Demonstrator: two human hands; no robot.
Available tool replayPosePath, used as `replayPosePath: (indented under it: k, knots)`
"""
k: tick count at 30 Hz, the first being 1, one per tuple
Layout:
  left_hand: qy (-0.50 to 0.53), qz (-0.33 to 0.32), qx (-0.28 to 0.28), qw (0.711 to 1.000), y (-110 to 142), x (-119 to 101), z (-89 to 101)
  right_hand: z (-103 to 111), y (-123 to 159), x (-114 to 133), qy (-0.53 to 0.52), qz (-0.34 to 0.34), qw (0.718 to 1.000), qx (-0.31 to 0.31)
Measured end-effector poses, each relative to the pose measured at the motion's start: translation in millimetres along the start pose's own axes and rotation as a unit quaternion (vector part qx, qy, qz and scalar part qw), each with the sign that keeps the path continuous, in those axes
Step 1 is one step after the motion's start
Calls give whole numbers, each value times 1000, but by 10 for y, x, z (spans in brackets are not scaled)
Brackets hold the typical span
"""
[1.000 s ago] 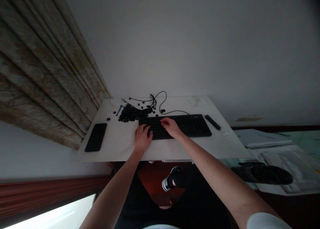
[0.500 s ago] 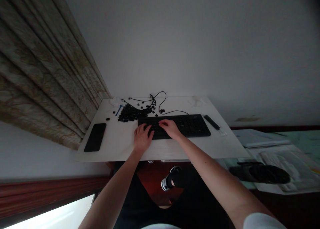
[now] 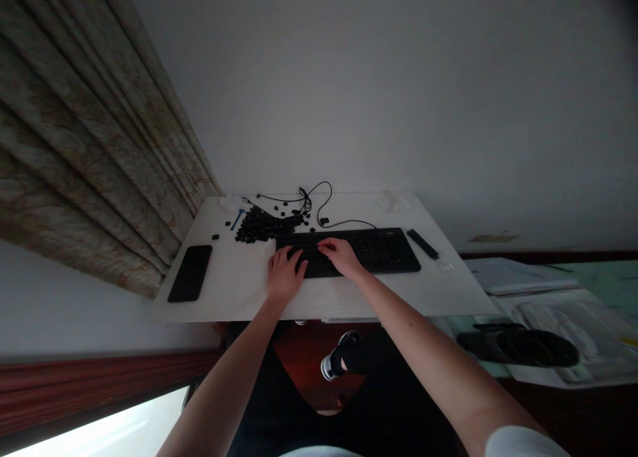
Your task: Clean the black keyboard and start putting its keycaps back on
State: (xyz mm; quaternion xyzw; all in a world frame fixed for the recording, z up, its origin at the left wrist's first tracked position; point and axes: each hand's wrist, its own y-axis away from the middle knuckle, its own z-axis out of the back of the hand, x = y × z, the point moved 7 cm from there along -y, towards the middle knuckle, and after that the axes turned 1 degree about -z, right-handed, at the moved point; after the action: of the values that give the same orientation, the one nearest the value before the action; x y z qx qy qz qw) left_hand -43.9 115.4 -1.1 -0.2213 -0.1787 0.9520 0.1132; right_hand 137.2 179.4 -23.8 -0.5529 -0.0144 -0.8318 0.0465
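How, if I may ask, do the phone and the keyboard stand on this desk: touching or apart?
Apart: the head view shows a stretch of white desk between the phone and the keyboard.

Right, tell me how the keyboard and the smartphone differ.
The keyboard is far wider than the smartphone and shows rows of keys, while the smartphone is a plain slab. The left hand and right hand rest on the keyboard; neither touches the smartphone. Both are black and lie flat on the white desk.

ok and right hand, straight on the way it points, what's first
The right hand would meet the keyboard first, its fingers already on it; past that, probably the black keycaps, though depth is unclear.
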Motion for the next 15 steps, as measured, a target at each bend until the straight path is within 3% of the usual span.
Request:
replayPosePath:
  k: [15]
  knots:
    - [-2, 1, -7, 1000, 7, -7, 14, -1, 5, -8, -14, -5, 1000, -14]
